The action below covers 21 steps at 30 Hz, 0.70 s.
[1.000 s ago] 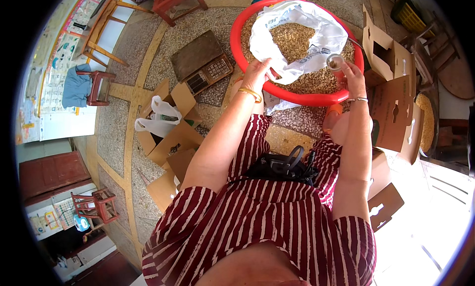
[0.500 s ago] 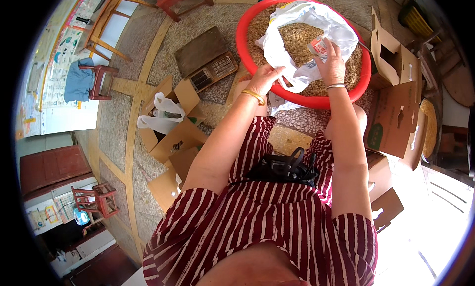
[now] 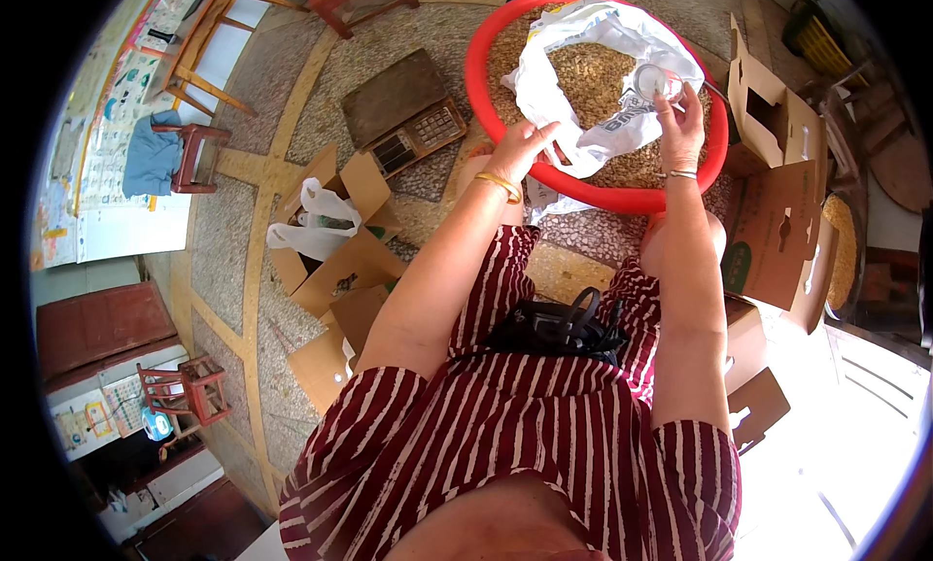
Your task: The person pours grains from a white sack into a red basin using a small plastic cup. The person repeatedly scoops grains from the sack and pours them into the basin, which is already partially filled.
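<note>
Head view: a round red plastic basin [image 3: 483, 95] of grain is seen on the floor, lined by a white plastic bag [image 3: 569, 114]. The bag's edge is pinched in the left hand [image 3: 520, 145]. A small clear glass [image 3: 653, 80], tilted mouth-left over the grain, is clasped by the right hand [image 3: 683, 124].

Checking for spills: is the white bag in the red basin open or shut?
Open: the white bag is spread wide, grain showing inside; left hand holds its edge.

One head-worn fisheye looks steeply down, close over the seated person's lap.
</note>
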Available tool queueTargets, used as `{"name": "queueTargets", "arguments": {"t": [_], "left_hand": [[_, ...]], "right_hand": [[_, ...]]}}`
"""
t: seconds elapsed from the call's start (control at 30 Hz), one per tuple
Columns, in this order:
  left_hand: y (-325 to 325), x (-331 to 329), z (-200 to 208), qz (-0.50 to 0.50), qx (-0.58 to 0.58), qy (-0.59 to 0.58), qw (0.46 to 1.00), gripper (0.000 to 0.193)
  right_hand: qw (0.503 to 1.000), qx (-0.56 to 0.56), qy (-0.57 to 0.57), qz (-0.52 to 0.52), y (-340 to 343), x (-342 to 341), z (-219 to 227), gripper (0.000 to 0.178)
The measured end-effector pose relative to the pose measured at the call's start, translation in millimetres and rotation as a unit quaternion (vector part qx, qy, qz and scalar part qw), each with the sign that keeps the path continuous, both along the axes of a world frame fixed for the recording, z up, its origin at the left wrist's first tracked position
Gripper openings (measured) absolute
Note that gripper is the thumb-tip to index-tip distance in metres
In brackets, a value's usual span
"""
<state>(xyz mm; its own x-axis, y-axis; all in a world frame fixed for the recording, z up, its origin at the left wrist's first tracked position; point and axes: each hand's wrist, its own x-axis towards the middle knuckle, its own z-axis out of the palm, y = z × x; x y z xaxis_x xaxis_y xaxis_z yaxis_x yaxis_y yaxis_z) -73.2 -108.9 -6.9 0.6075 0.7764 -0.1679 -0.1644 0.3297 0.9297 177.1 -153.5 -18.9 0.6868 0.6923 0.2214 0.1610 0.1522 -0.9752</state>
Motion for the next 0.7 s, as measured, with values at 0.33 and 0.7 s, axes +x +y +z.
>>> {"name": "queueTargets", "arguments": {"t": [0.33, 0.7], "left_hand": [[6.3, 7.3, -14.8, 0.036, -0.045, -0.014, 0.998, 0.044], [5.4, 11.5, -16.0, 0.112, -0.077, -0.156, 0.978, 0.035]], "right_hand": [[0.967, -0.252, -0.036, -0.014, -45.2, 43.0, -16.7, 0.049], [0.815, -0.443, -0.338, 0.16, -27.7, 3.6, -41.5, 0.056]]}}
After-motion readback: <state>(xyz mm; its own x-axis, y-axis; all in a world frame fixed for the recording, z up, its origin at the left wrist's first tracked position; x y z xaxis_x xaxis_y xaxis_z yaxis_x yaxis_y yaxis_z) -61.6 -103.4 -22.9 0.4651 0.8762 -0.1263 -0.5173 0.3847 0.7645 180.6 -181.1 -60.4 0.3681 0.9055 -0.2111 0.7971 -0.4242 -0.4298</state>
